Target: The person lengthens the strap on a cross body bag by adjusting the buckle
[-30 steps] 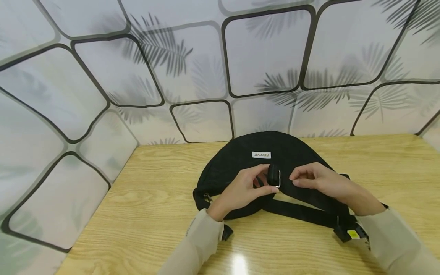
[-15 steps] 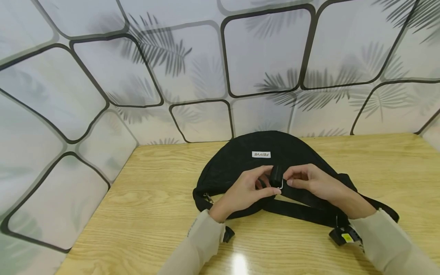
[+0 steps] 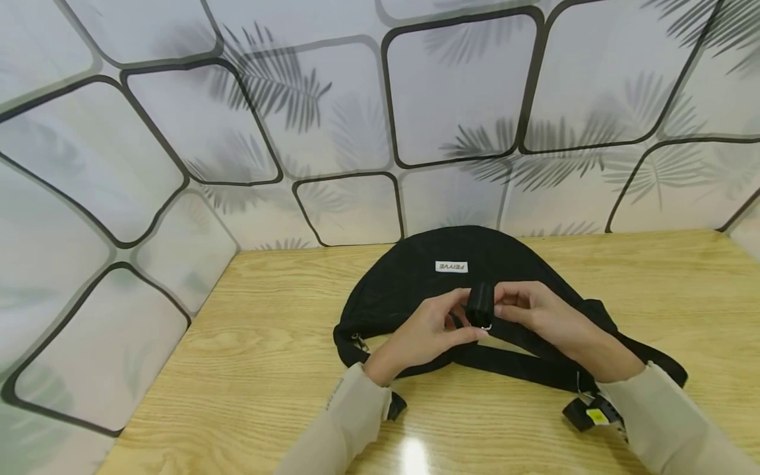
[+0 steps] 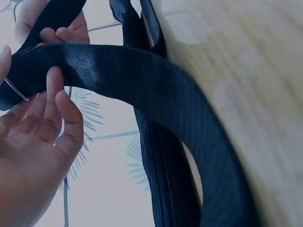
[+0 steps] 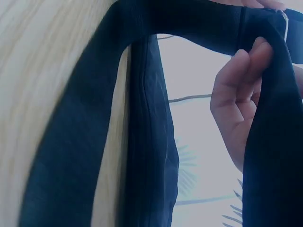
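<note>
A black waist bag point(image 3: 469, 247) with a white label lies on the table. My left hand point(image 3: 418, 330) grips a raised black webbing strap point(image 3: 479, 303) between thumb and fingers. A thin silver metal buckle point(image 4: 16, 90) sits on that strap by the left thumb; only its edge shows. My right hand point(image 3: 537, 313) pinches the strap just right of the buckle. In the right wrist view, a hanging length of strap point(image 5: 272, 142) covers part of the right hand point(image 5: 236, 104). From the left hand the strap arches down point(image 4: 189, 99) in the left wrist view.
The bag and its straps lie on a light wooden table point(image 3: 249, 343). A black plastic clip with a yellow sticker point(image 3: 596, 415) lies by the right sleeve. Another black clip end point(image 3: 396, 406) shows by the left sleeve. Behind stands a patterned wall covering point(image 3: 344, 119).
My right hand has moved left to the strap and now pinches it beside the buckle. The left hand has shifted slightly right. The yellow-stickered clip has slid a little left.
</note>
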The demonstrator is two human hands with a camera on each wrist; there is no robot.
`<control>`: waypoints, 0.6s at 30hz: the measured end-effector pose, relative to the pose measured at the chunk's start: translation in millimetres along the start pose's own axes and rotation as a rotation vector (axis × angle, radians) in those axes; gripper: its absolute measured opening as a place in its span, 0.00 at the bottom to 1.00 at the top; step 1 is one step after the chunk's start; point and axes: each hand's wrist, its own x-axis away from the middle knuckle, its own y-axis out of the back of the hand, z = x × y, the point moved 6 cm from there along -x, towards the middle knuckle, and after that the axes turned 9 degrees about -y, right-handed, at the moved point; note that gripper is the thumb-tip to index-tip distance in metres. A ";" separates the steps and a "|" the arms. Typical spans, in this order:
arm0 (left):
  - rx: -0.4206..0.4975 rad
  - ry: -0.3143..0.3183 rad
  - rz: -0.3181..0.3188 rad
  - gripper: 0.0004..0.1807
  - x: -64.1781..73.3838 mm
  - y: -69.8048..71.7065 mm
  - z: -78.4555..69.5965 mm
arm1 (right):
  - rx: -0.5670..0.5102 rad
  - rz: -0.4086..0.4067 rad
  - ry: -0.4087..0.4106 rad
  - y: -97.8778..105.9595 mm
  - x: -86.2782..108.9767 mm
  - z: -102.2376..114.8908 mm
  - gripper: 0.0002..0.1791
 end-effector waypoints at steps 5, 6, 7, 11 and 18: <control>-0.042 -0.021 -0.010 0.25 -0.3 4.7 -1.8 | 0.083 0.008 -0.069 9.5 2.2 -5.7 0.09; -0.049 -0.020 -0.016 0.25 -0.2 6.0 -2.2 | 0.103 0.018 -0.078 11.9 2.7 -7.2 0.09; -0.052 -0.018 -0.024 0.25 0.0 7.5 -2.6 | 0.120 0.033 -0.078 13.7 3.1 -8.2 0.09; -0.055 -0.009 -0.045 0.24 0.6 10.9 -2.9 | 0.147 0.075 -0.028 16.9 4.2 -7.9 0.08; -0.019 0.015 -0.035 0.21 0.4 6.3 -2.2 | 0.130 0.035 0.026 11.4 3.4 -3.5 0.07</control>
